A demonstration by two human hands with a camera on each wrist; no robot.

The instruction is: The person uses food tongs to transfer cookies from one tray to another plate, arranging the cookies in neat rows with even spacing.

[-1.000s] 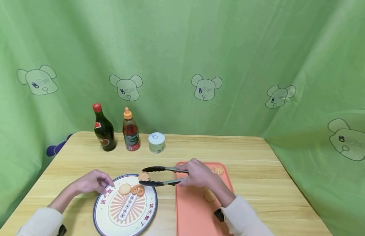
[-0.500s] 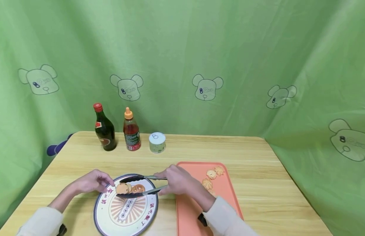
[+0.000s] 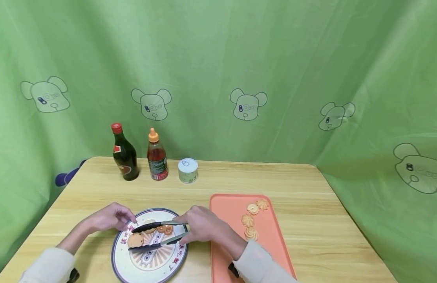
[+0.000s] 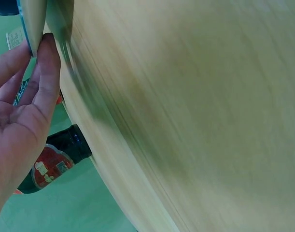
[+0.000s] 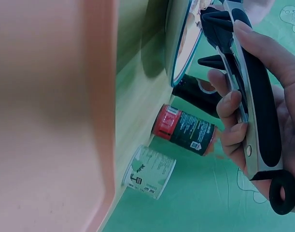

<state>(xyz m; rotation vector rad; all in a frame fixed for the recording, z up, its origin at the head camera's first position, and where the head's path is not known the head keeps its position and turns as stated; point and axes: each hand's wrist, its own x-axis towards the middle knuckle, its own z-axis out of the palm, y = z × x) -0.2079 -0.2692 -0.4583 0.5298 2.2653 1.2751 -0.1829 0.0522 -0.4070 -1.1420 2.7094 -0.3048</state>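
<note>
Tongs (image 3: 151,247) sit in the right hand (image 3: 203,223), its fingers and thumb curled round their handles; they reach over the plate (image 3: 133,269) from its 3 o'clock side, 12 o'clock being away from the person. Their two black tips lie either side of a round cookie (image 3: 135,240) at about 9 o'clock on the plate; whether the cookie touches the plate I cannot tell. The left hand (image 3: 110,217) pinches the plate's rim between thumb and fingers at 10 o'clock. A pretzel (image 3: 166,229) lies on the plate near 1 o'clock, beside a pale biscuit (image 3: 150,231) at 12, partly hidden by the upper arm of the tongs. Out at 3 o'clock is a coral tray (image 3: 227,212) with four swirled cookies (image 3: 248,220) toward its far right. Beyond the plate stand a can (image 3: 188,171) at 1 o'clock, an orange-capped sauce bottle (image 3: 157,161) at 12 and a dark red-capped bottle (image 3: 125,157) at 11. Behind the wooden table (image 3: 299,188) hangs a green curtain (image 3: 204,59) with bear heads.
</note>
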